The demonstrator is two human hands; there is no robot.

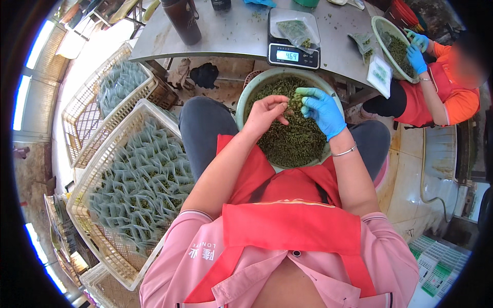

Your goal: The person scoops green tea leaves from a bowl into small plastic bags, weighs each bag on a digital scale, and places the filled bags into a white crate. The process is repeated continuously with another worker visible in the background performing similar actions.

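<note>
- The bare left hand (267,110) curls over the near-left part of a round pale-green basin (246,95), fingers bent and pinched together on a small clump of the green granules (292,141) that fill it.
- The right hand (319,109), in a smooth blue glove, meets it just to the right; its fingertips close on the same clump of granules at the surface of the heap. A thin metal bangle (345,151) circles that wrist.
- The basin rests on the person's lap, between knees in dark grey trousers, just near of the tabletop edge. The granules look coarse and crumbly, piled close to the rim.
- On the far side, a dull grey metal tabletop (226,33) carries a digital scale (294,38) with a flat pan and a lit display; a clear plastic pouch (298,30) holding some green granules lies on the pan.
- A dark brown cylindrical bottle (182,20) stands on the tabletop to the far left.
- At left, white lattice-walled plastic crates (118,128) hold dense rows of filled translucent pouches standing upright.
- At far right, another person in blue gloves (417,51) works over a second basin (382,28) of granules.
</note>
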